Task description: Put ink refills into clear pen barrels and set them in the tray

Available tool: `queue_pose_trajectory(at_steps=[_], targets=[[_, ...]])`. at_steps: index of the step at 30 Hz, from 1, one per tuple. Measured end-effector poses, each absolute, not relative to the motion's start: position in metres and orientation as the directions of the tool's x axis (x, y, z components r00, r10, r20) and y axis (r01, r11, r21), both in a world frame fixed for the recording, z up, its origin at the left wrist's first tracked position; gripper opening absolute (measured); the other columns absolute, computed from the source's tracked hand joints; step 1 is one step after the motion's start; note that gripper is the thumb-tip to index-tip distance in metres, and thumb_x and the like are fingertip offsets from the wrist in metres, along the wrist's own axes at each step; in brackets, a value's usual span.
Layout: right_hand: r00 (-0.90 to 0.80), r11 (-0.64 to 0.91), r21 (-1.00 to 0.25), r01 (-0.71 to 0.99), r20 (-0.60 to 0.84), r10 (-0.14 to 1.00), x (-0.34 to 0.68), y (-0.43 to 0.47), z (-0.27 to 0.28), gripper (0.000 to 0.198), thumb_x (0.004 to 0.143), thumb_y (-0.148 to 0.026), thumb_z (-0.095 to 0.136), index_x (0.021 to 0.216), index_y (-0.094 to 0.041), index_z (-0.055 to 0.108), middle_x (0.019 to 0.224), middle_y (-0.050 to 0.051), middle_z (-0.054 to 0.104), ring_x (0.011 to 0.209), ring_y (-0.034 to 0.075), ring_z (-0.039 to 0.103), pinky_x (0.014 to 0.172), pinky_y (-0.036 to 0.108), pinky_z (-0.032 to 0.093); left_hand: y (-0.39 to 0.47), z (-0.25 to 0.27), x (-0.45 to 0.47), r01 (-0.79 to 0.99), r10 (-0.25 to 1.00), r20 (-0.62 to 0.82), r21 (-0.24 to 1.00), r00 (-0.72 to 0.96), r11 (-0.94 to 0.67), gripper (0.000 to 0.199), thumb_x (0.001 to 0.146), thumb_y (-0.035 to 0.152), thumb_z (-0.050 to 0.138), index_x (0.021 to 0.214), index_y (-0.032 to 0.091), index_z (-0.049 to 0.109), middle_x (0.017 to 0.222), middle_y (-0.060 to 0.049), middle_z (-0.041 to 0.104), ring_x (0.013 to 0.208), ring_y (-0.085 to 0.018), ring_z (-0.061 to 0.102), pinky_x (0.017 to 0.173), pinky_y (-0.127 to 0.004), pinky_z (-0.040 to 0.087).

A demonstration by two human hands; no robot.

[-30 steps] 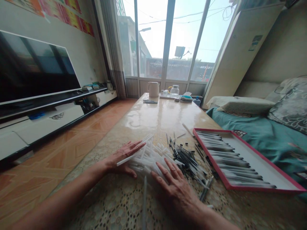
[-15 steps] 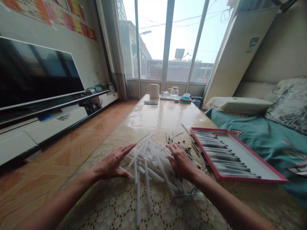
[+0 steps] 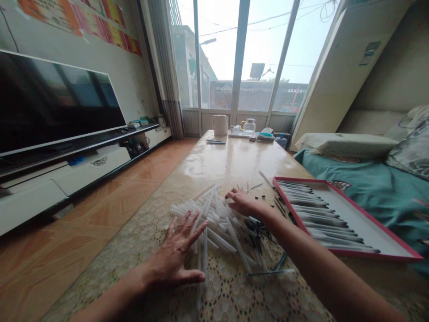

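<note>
A loose pile of translucent white plastic tubes [image 3: 217,223], which look like pen barrels, lies on the patterned tabletop. My left hand [image 3: 182,250] is spread over the pile's near left side, fingers apart and touching tubes. At the far right edge of the pile is my right hand [image 3: 243,202], its fingers loosely bent and apart, with nothing visible in them. Small black pen parts [image 3: 258,232] are heaped beside the tubes, partly behind my right forearm. Right of them, a red-rimmed shallow box [image 3: 338,210] holds a row of pens with dark ends [image 3: 323,214].
Thin dark rods [image 3: 279,205] lie along the box's left side. At the table's far end stand a beige jug [image 3: 220,125], a glass pitcher [image 3: 249,127] and a tissue pack [image 3: 265,136]. A sofa [image 3: 335,158] borders the table on the right.
My left hand has moved right and nearer, spreading over the near tubes. My right hand has shifted slightly away, to the pile's far edge. The view has turned slightly left.
</note>
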State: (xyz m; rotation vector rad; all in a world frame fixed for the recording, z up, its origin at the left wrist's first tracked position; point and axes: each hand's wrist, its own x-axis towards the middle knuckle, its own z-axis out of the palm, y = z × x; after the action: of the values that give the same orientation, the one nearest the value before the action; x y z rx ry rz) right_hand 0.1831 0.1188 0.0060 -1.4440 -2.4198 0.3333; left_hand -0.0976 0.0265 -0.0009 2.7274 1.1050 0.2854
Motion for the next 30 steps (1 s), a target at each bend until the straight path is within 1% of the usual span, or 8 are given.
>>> queue_pose_trajectory(at_steps=[4, 10, 14, 18, 21, 24, 27, 30], targets=[[-0.333, 0.38, -0.354, 0.855, 0.187, 0.924, 0.184, 0.105, 0.0, 0.011, 0.084, -0.013, 0.052, 0.087, -0.015, 0.061, 0.096, 0.01, 0.059, 0.086, 0.017, 0.057, 0.078, 0.027, 0.043, 0.026, -0.001, -0.095, 0.662, 0.704, 0.121, 0.259, 0.7, -0.703, 0.094, 0.07, 0.065, 0.052, 0.143, 0.038, 0.0, 0.154, -0.006, 0.005, 0.137, -0.04, 0.008, 0.103, -0.066, 0.013], [-0.099, 0.197, -0.427, 0.882, 0.242, 0.965, 0.185, 0.1, -0.002, 0.007, 0.08, -0.013, 0.056, 0.082, -0.012, 0.062, 0.09, 0.011, 0.061, 0.078, 0.016, 0.057, 0.071, 0.026, 0.042, 0.024, 0.0, -0.093, 0.662, 0.702, 0.091, 0.269, 0.706, -0.7, 0.088, 0.076, 0.061, 0.05, 0.144, 0.037, 0.0, 0.155, -0.007, 0.003, 0.138, -0.037, 0.007, 0.105, -0.064, 0.011], [-0.01, 0.143, -0.498, 0.855, 0.259, 0.966, 0.194, 0.096, 0.022, 0.015, 0.084, -0.019, 0.049, 0.08, -0.011, 0.062, 0.076, 0.008, 0.062, 0.071, 0.016, 0.058, 0.065, 0.026, 0.042, 0.014, 0.002, -0.092, 0.652, 0.694, 0.115, 0.261, 0.711, -0.712, 0.087, 0.076, 0.06, 0.05, 0.144, 0.036, 0.001, 0.155, -0.006, -0.003, 0.138, -0.037, 0.0, 0.105, -0.064, 0.009], [-0.137, 0.261, -0.551, 0.793, 0.256, 0.957, 0.18, 0.06, 0.043, 0.012, 0.082, -0.023, 0.055, 0.078, -0.015, 0.062, 0.07, 0.001, 0.061, 0.067, 0.012, 0.057, 0.061, 0.022, 0.043, -0.003, 0.003, -0.091, 0.63, 0.677, 0.135, 0.275, 0.723, -0.727, 0.1, 0.068, 0.067, 0.054, 0.144, 0.034, -0.001, 0.155, -0.007, -0.004, 0.138, -0.038, -0.004, 0.105, -0.065, 0.007], [-0.361, 0.459, -0.56, 0.689, 0.284, 0.888, 0.151, 0.02, 0.042, 0.002, 0.076, -0.018, 0.061, 0.076, -0.017, 0.06, 0.079, 0.001, 0.058, 0.068, 0.011, 0.054, 0.063, 0.022, 0.044, -0.012, 0.0, -0.087, 0.621, 0.674, 0.15, 0.285, 0.723, -0.73, 0.108, 0.064, 0.068, 0.057, 0.145, 0.032, -0.004, 0.155, -0.009, -0.001, 0.138, -0.039, -0.002, 0.105, -0.065, 0.009], [-0.451, 0.545, -0.553, 0.63, 0.311, 0.836, 0.13, -0.006, 0.034, 0.01, 0.078, -0.017, 0.061, 0.088, -0.018, 0.059, 0.092, 0.004, 0.057, 0.08, 0.013, 0.055, 0.072, 0.027, 0.047, -0.014, -0.005, -0.083, 0.627, 0.681, 0.177, 0.279, 0.71, -0.727, 0.109, 0.065, 0.066, 0.058, 0.145, 0.029, -0.006, 0.154, -0.01, 0.004, 0.138, -0.038, 0.002, 0.106, -0.062, 0.011], [-0.427, 0.546, -0.588, 0.597, 0.343, 0.836, 0.131, -0.01, 0.032, 0.018, 0.083, -0.015, 0.054, 0.1, -0.02, 0.057, 0.102, 0.006, 0.055, 0.083, 0.013, 0.056, 0.074, 0.028, 0.048, -0.013, -0.009, -0.081, 0.634, 0.688, 0.206, 0.274, 0.696, -0.723, 0.108, 0.066, 0.066, 0.057, 0.145, 0.028, -0.005, 0.154, -0.01, 0.006, 0.138, -0.038, 0.005, 0.107, -0.061, 0.013], [-0.326, 0.495, -0.621, 0.607, 0.373, 0.869, 0.15, -0.012, 0.037, 0.019, 0.085, -0.009, 0.047, 0.097, -0.019, 0.058, 0.095, 0.004, 0.056, 0.075, 0.011, 0.057, 0.071, 0.026, 0.047, -0.012, -0.012, -0.081, 0.634, 0.678, 0.215, 0.242, 0.703, -0.735, 0.098, 0.069, 0.067, 0.053, 0.145, 0.032, 0.002, 0.155, -0.007, 0.007, 0.138, -0.039, 0.006, 0.106, -0.062, 0.011]])
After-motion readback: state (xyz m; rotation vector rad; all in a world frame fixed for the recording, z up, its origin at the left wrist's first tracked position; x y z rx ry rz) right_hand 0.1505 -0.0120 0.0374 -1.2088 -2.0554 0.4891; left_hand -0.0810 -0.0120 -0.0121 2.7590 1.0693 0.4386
